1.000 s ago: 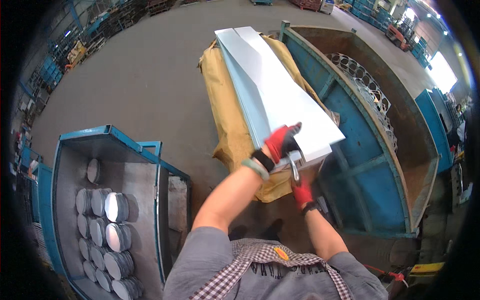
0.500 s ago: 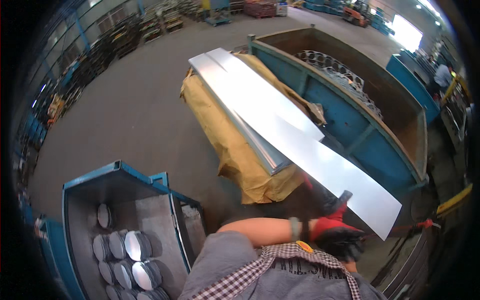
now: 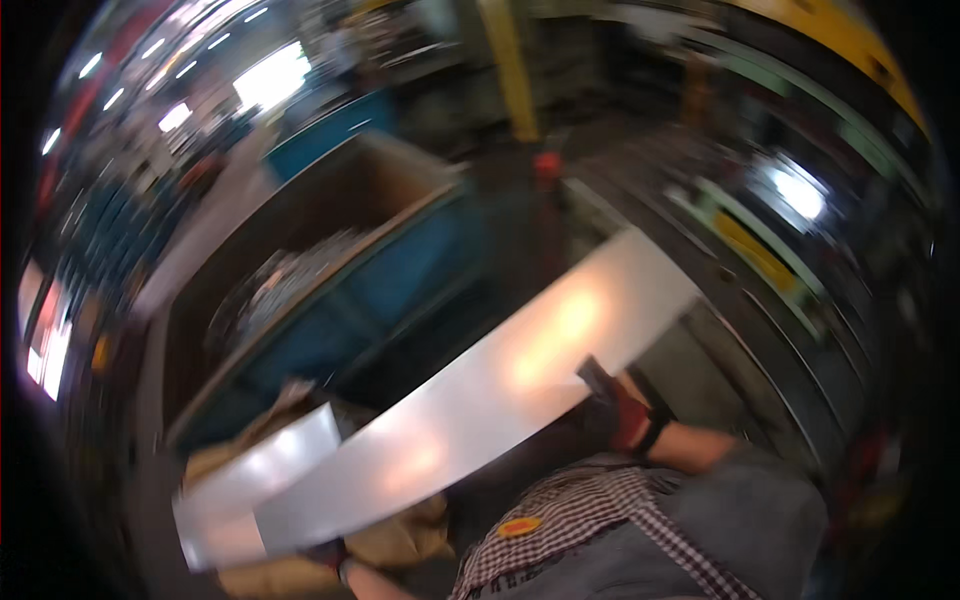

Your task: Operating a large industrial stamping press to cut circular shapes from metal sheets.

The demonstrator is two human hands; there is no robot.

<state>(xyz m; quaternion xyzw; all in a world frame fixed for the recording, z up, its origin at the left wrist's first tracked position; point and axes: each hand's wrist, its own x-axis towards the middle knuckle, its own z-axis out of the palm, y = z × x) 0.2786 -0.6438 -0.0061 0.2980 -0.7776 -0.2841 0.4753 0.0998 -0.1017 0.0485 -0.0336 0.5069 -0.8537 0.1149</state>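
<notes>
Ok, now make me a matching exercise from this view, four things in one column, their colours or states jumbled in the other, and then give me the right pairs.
Things
1. Sheet-metal strip
2. Open-topped scrap bin
3. Checkered apron
4. Upright post

Colours or states
A. Worn over grey clothing
B. Silvery, its near edge gripped by the right hand
C. Yellow
D. Blue outside, rusty brown inside

Right pairs: 1-B, 2-D, 3-A, 4-C
</notes>
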